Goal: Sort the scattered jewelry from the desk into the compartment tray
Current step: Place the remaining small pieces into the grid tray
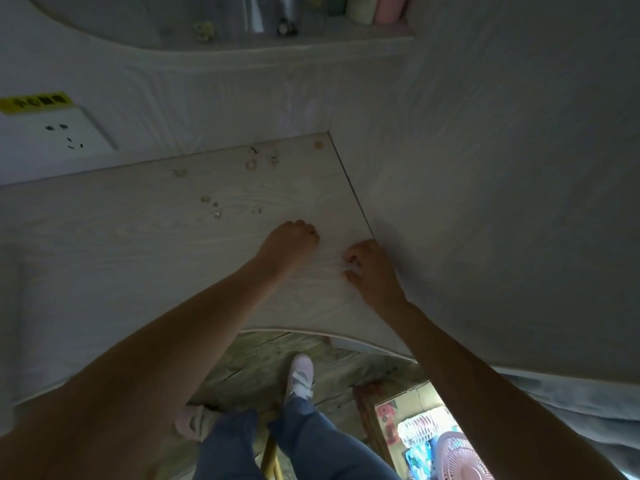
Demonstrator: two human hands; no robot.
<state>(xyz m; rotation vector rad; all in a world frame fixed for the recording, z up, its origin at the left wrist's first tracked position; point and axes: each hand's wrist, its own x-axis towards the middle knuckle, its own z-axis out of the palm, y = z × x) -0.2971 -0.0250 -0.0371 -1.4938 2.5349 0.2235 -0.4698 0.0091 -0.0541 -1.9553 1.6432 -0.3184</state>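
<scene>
Left hand (289, 242): fingers curled on desk (121, 258), holding nothing visible.
Right hand (369, 268): pinches something small and pale; identity unclear.
Jewelry (216, 204): scattered beyond left hand, nearer it.
Tray: unseen.

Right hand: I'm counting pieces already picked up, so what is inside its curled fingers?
The right hand curls round something small and pale, resting on the desk. What it is stays hidden by the fingers.
</scene>
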